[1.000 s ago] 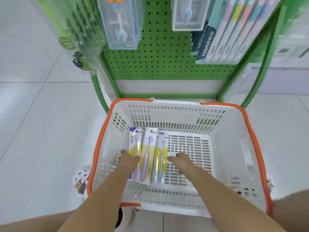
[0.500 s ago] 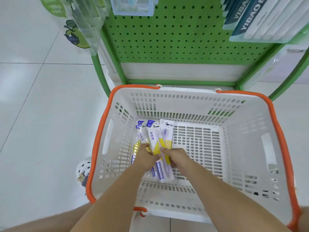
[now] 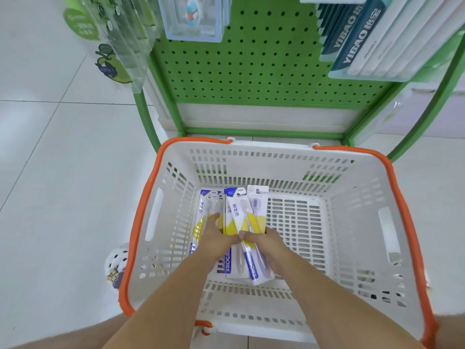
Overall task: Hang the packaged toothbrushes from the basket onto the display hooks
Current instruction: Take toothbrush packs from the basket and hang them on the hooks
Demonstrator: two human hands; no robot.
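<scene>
Two hands gather toothbrush packs in the basket.
Left hand [image 3: 218,238] and right hand [image 3: 261,241] pinch the toothbrush packs [image 3: 235,215] near the left wall of the white basket [image 3: 352,222]; their long axes run toward the green pegboard [image 3: 264,66], hang-tabs farthest.

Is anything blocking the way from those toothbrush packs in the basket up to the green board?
Nothing visible does. Both the left hand and the right hand already grip the toothbrush packs inside the open-topped basket. The green pegboard just behind shows bare holes between the hanging clear packs and boxed sets.
</scene>
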